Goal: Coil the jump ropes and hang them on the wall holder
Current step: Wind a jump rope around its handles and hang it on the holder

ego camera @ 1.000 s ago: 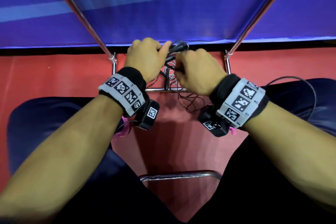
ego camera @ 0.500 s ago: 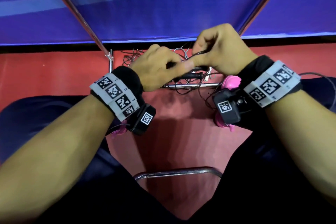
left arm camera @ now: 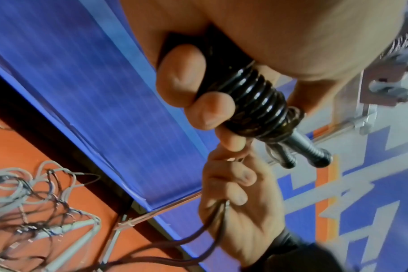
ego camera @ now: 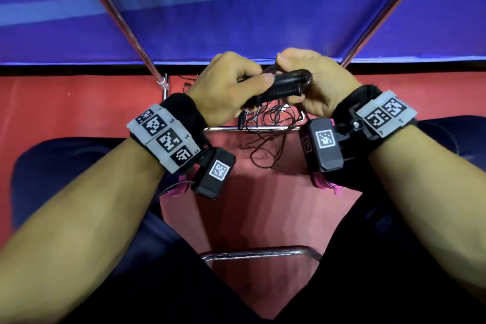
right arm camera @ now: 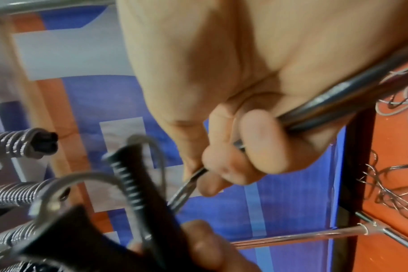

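I'm facing a blue panel [ego camera: 236, 8] above red floor [ego camera: 79, 102], with a chrome frame rail [ego camera: 223, 128] low between my wrists. My left hand [ego camera: 226, 87] has its fingers [left arm camera: 179, 73] wrapped round the paired black jump rope handles [ego camera: 284, 84], held up before the panel. My right hand [ego camera: 320, 81], touching them, pinches the thin dark cord [left arm camera: 193, 235], which trails down to a loose tangle [ego camera: 263, 150] on the floor.

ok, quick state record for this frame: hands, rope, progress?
left hand: grips both handles together
right hand: pinches rope near the handles
rope: a few turns round handles; rest a loose tangle below hands, across metal bar
progress: coiling under way; not hung
other ropes: coiled bundles at left of right wrist view
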`<state>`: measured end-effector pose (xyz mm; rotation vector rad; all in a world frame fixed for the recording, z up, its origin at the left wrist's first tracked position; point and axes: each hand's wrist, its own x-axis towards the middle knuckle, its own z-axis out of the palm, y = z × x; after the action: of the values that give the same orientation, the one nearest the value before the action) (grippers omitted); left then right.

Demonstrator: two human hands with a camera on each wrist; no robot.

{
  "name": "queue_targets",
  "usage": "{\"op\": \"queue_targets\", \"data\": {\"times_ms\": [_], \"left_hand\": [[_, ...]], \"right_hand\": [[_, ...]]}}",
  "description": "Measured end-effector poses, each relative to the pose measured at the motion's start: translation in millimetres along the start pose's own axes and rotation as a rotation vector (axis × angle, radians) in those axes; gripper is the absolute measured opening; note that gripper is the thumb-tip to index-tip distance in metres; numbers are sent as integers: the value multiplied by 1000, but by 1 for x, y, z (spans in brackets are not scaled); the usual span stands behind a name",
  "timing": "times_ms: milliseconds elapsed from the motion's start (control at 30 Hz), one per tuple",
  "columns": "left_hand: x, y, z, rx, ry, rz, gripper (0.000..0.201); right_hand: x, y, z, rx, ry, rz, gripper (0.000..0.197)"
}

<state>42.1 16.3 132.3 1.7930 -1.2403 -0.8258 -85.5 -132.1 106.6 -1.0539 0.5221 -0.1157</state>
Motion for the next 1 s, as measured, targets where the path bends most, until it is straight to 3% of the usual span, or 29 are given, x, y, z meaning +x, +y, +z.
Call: {"op": "queue_targets", "data": {"times_ms": [100, 167, 267, 400, 467, 533, 633, 733, 1000], "left_hand": [[3, -2, -1, -158, 100, -22, 59], [8, -3, 0, -135, 192, -56, 66], [18, -10, -1, -96, 331, -152, 63], [24, -18, -1, 23, 455, -240, 64], [22, -18, 2, 161, 417, -228, 57], [21, -20, 4, 234, 357, -206, 36], [22, -22, 5, 303, 302, -153, 35], [21, -20, 5, 392, 273, -144, 50], [22, -16, 8, 394, 280, -198, 62]], "right_hand": [[2, 0, 7, 96, 85, -22, 29], [4, 0, 15, -11, 162, -125, 30], [5, 9, 22, -509, 304, -278, 27], [-6, 23, 39, -1009, 270, -340, 26], [-10, 23, 42, -1138, 246, -376, 28], [-11, 20, 38, -1268, 196, -394, 25], [-11, 16, 31, -1386, 114, -379, 25], [-12, 15, 27, -1395, 103, -395, 18], [-17, 9, 26, -1444, 47, -409, 8]]}}
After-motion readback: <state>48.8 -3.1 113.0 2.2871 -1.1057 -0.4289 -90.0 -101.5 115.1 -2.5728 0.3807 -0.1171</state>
